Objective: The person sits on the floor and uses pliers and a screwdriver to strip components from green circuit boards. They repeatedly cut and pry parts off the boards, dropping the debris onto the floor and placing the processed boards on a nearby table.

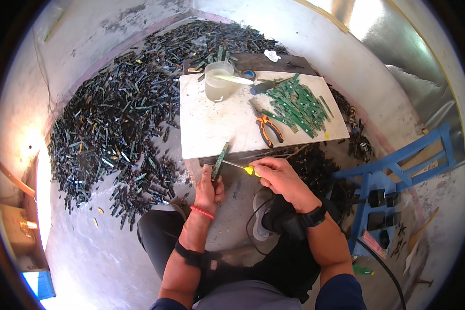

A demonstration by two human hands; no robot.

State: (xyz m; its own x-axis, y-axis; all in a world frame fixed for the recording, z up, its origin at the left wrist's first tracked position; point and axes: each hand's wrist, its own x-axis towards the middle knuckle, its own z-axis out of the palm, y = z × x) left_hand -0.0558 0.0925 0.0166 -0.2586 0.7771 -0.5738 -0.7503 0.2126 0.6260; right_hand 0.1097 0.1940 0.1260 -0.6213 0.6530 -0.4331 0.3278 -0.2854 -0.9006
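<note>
My left hand (207, 187) is closed around the lower end of a narrow green circuit board strip (221, 160), which points up and away just in front of the table edge. In my right hand (279, 176) is a screwdriver (250, 170) with a yellow handle. Its thin metal shaft reaches left to the strip; whether the tip touches it I cannot tell. On the white tabletop (212, 129) beyond my hands lie orange-and-black pliers (265, 125). A heap of green circuit board strips (299, 103) is to their right.
A clear plastic cup (218, 88) with a pale stick (233, 79) across it stands by a tape roll (248, 75). A big pile of dark strips (121, 113) covers the floor to the left and behind. A blue chair (367, 191) holding small black boxes stands right.
</note>
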